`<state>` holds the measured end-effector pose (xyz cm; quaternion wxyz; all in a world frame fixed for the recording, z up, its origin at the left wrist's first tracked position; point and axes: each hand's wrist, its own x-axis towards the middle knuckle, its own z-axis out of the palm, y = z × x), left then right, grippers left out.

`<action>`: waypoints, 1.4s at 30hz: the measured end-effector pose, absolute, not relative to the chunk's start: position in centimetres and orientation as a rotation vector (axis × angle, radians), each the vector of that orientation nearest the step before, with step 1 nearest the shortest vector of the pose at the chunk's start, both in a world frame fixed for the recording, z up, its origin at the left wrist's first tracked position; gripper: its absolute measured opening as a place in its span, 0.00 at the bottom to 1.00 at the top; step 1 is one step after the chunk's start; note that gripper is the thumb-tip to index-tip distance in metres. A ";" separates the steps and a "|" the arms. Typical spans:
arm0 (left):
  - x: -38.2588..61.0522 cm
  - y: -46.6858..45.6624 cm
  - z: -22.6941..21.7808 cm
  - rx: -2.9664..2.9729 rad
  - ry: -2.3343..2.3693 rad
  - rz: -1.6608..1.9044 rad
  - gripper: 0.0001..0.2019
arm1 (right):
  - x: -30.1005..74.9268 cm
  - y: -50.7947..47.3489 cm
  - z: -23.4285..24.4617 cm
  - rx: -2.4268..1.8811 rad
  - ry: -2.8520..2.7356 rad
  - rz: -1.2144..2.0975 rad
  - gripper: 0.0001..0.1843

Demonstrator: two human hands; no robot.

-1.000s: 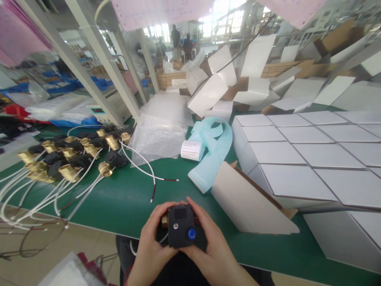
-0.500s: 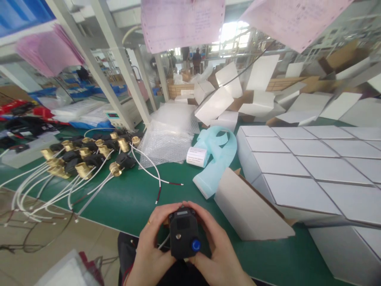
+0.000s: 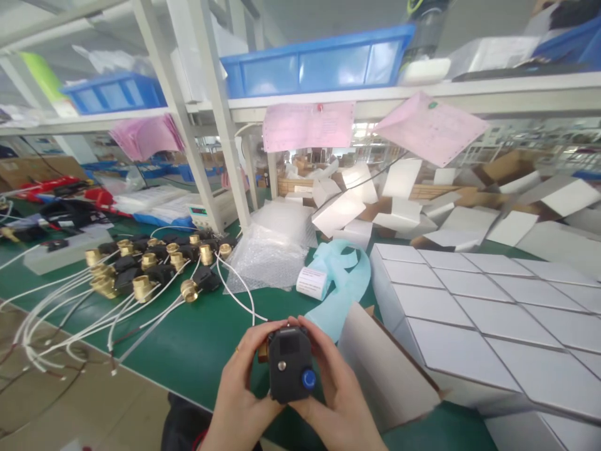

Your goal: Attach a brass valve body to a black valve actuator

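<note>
A black motorised valve (image 3: 290,365) with a blue knob and a silver screw on its face sits upright between both my hands, close to my body over the green table's near edge. My left hand (image 3: 239,394) wraps its left side, fingers curled over the top. My right hand (image 3: 339,393) grips the right side, thumb near the blue knob. A bit of brass shows behind the black body at the left.
Several brass valves with white cables (image 3: 154,269) lie at the left on the green table (image 3: 197,338). Bubble wrap (image 3: 270,254), a blue label roll (image 3: 335,275) and a leaning flat box (image 3: 382,369) lie ahead. Closed white boxes (image 3: 474,313) fill the right. Shelf posts rise behind.
My view has tilted upward, so the shelf with blue bins and pink papers now shows. The valve stays in both hands, shifted slightly higher and to the right in view.
</note>
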<state>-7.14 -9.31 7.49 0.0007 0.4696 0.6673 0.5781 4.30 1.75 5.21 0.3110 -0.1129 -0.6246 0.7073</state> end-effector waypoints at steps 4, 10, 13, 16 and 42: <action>-7.0 -9.1 7.6 1.462 2.057 1.837 0.33 | 4.6 1.8 5.6 -0.283 -1.658 1.907 0.38; -7.2 -9.4 7.4 1.458 2.019 1.842 0.34 | 4.4 1.6 5.9 -0.303 -1.647 1.910 0.39; -7.1 -10.1 7.2 1.440 2.023 1.810 0.33 | 4.5 1.3 6.1 -0.322 -1.618 1.918 0.39; -6.8 -10.7 7.2 1.421 2.023 1.765 0.31 | 4.8 1.1 6.3 -0.323 -1.600 1.923 0.39; -4.4 -10.0 6.8 0.770 2.105 1.805 0.30 | 5.9 1.7 7.0 -0.348 -1.356 2.296 0.34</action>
